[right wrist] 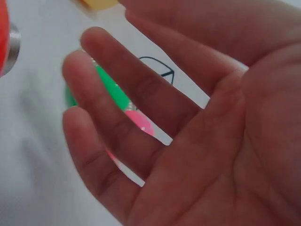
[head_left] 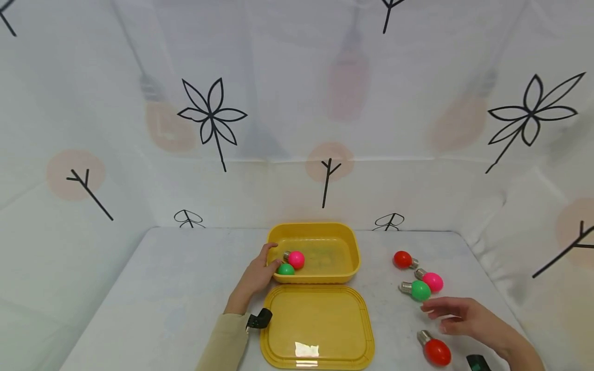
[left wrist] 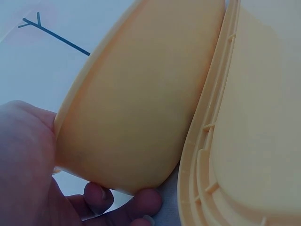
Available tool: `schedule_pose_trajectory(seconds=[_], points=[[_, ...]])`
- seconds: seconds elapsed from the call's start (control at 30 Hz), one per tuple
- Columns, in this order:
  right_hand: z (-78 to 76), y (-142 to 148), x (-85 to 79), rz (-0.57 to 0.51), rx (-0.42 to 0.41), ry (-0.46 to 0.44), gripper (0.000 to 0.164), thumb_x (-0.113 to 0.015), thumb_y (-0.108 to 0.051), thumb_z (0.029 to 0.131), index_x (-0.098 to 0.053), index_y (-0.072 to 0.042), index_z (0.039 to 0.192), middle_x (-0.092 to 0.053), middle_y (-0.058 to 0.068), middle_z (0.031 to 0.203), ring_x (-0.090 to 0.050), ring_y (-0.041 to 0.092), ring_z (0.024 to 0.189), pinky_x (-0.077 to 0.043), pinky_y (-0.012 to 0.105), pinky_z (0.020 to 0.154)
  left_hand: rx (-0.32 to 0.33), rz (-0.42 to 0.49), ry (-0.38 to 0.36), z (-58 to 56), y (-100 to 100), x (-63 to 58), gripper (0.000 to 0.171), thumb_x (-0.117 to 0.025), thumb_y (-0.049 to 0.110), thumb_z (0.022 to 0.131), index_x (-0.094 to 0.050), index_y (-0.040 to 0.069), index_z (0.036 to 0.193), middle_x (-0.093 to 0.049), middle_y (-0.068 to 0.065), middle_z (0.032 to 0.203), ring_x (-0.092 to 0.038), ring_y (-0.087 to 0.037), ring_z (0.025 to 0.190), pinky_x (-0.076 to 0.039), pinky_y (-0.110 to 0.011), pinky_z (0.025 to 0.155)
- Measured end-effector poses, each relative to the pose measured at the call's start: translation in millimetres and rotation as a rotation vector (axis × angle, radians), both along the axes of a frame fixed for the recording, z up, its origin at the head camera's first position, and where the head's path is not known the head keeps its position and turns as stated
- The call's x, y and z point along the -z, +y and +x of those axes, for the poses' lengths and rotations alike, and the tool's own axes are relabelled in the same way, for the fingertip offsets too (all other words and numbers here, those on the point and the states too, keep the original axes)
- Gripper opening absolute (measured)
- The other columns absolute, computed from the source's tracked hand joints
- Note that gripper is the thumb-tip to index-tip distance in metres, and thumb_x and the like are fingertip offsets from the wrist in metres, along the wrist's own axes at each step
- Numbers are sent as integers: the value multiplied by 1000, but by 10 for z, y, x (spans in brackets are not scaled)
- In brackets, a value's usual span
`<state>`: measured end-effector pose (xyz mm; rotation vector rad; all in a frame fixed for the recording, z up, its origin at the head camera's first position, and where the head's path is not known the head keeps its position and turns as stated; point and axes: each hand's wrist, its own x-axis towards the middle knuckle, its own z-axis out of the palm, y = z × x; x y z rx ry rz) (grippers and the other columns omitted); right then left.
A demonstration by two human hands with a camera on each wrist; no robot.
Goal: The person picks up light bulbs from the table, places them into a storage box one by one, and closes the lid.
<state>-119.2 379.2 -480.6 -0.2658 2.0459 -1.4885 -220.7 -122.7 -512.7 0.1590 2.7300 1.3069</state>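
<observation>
Yellow tub (head_left: 315, 279) is far ctr, L hand (head_left: 257, 272) gripping its left rim; pink bulb (head_left: 296, 260) & green bulb (head_left: 286, 269) inside at left. R hand (head_left: 466, 320), empty, fingers loosely spread, is nr outer green bulb (head_left: 421, 290), right side.

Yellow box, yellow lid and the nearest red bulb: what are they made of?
The yellow box looks like plastic, smooth with rounded moulded corners. The yellow lid seems plastic too, shiny with bright glare. The nearest red bulb looks smooth, glass or plastic, I can't tell; its silvery ridged base seems metal.
</observation>
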Motion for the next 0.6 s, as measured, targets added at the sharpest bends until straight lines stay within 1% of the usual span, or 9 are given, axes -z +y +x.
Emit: schedule_pose_trajectory(seconds=[0.13, 0.27, 0.33, 0.47, 0.6], points=[[24, 28, 80, -54, -79, -30, 55, -63, 0, 92, -39, 13, 139, -60, 23, 128, -65, 16, 103, -56, 37, 83, 1, 2, -6, 4, -1, 7, 47, -53, 31, 101, -40, 22, 146, -56, -22, 135, -56, -38, 114, -39, -61, 101], [35, 34, 129, -63, -110, -55, 59, -63, 1, 90, -35, 14, 141, -59, 24, 127, -64, 16, 102, -56, 36, 82, 1, 3, -7, 5, -2, 6, 48, -53, 31, 101, -39, 22, 146, -55, -22, 136, -56, -39, 116, -38, -61, 101], [40, 24, 149, -53, -125, -62, 60, -64, 0, 90, -35, 13, 141, -60, 22, 125, -63, 17, 101, -56, 35, 82, 2, 3, -3, 6, -2, 3, 47, -53, 31, 101, -39, 22, 146, -56, -22, 136, -56, -39, 116, -38, -61, 101], [52, -10, 184, -9, -151, -44, 60, -67, -3, 88, -39, 14, 139, -61, 19, 119, -63, 19, 98, -56, 34, 81, 4, 1, 4, 5, -2, 4, 47, -53, 31, 101, -39, 21, 146, -56, -22, 135, -56, -39, 115, -39, -61, 101], [57, -44, 209, 21, -138, -49, 60, -69, -4, 88, -42, 13, 138, -62, 17, 116, -61, 23, 97, -56, 33, 81, 5, 4, 6, 3, -5, 7, 47, -53, 30, 102, -39, 21, 146, -56, -22, 136, -56, -39, 115, -39, -61, 101]])
